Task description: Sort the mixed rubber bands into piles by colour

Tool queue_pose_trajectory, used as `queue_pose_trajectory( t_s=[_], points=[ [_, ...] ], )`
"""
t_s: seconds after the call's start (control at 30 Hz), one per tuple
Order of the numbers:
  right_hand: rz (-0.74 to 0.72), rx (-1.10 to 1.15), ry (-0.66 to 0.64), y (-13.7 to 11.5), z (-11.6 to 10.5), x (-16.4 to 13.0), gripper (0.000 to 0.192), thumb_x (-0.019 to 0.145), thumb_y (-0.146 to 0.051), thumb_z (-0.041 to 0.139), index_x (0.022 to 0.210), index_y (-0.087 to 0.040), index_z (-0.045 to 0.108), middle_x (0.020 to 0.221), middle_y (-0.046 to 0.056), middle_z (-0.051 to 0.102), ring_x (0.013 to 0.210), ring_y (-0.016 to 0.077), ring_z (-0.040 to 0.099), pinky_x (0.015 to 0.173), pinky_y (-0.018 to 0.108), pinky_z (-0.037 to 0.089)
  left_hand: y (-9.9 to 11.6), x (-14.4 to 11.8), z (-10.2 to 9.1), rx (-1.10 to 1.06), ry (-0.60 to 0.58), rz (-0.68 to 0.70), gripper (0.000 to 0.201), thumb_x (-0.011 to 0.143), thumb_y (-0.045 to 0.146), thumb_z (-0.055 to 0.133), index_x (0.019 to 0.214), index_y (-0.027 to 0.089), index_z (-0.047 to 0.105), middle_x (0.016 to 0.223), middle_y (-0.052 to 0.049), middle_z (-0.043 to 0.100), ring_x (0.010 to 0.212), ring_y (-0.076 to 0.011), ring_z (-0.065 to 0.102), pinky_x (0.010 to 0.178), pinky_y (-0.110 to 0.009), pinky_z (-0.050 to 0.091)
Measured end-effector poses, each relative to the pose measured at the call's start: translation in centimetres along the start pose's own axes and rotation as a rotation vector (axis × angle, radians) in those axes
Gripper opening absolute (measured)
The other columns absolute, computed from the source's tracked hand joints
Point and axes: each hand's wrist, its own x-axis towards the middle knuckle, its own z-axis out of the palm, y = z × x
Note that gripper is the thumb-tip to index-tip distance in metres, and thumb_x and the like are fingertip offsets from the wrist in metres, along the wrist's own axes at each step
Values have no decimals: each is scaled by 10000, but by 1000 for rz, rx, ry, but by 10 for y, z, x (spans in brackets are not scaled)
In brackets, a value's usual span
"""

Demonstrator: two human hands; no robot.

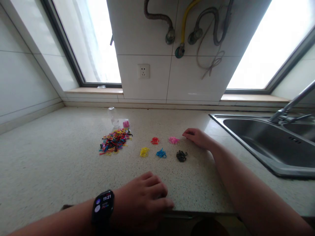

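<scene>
My right hand [197, 137] rests on the counter just right of a small pile of pink rubber bands [174, 140]. Its thumb and fingertips are pinched together; anything between them is too small to make out. Near the counter's front edge lies my left hand [147, 196], fingers loosely curled, with nothing visible in it. Between the hands and the wall sit little piles of red rubber bands [155, 141], yellow rubber bands [144, 152], blue rubber bands [161, 153] and black rubber bands [181, 156]. Farther left is a large mixed heap of coloured rubber bands [115, 141].
Behind the mixed heap, a clear bottle [113, 117] stands beside a pink cap [126, 124]. A steel sink [261, 144] with a faucet [290, 106] is set into the counter [61, 157] at right. The tiled wall has a socket [144, 71] and hoses [183, 28].
</scene>
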Motion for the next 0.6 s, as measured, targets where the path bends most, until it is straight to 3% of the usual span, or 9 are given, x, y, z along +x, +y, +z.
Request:
queue_pose_trajectory(
  t_s=[0.13, 0.27, 0.37, 0.47, 0.6],
  points=[
    [19, -30, 20, 4, -1, 0, 387, 889, -474, 541, 982, -138, 710, 703, 46, 607, 624, 141, 509, 594, 275, 388, -12, -1, -12, -25, 5, -14, 265, 947, 291, 553, 1200, 217, 579, 1084, -40, 619, 981, -203, 516, 866, -363, 402],
    [24, -30, 21, 5, -1, 0, 394, 894, -484, 543, 991, -140, 709, 675, 39, 594, 600, 137, 503, 573, 269, 384, -40, -5, -34, 51, 45, -112, 227, 953, 243, 524, 1159, 212, 614, 1043, -50, 626, 972, -202, 528, 891, -378, 414],
    [14, -26, 10, 7, -1, 1, 396, 896, -485, 545, 1001, -140, 709, 697, 49, 609, 619, 142, 516, 577, 270, 391, -77, -20, -57, 161, 100, -210, 214, 967, 234, 515, 1139, 218, 640, 1030, -50, 635, 981, -203, 531, 915, -391, 412],
    [5, -39, -8, 9, -1, 3, 385, 892, -481, 549, 995, -146, 710, 729, 58, 630, 632, 147, 524, 584, 275, 397, -124, -51, -73, 236, 262, -394, 202, 986, 239, 501, 1103, 229, 665, 1054, -49, 648, 1010, -201, 539, 931, -385, 417],
    [1, -41, -13, 10, -1, 3, 389, 888, -486, 550, 987, -146, 710, 739, 62, 639, 644, 154, 533, 593, 282, 403, -175, -96, -74, 293, 358, -574, 212, 987, 306, 515, 1047, 224, 701, 982, -47, 654, 938, -195, 554, 900, -376, 432]
  ],
)
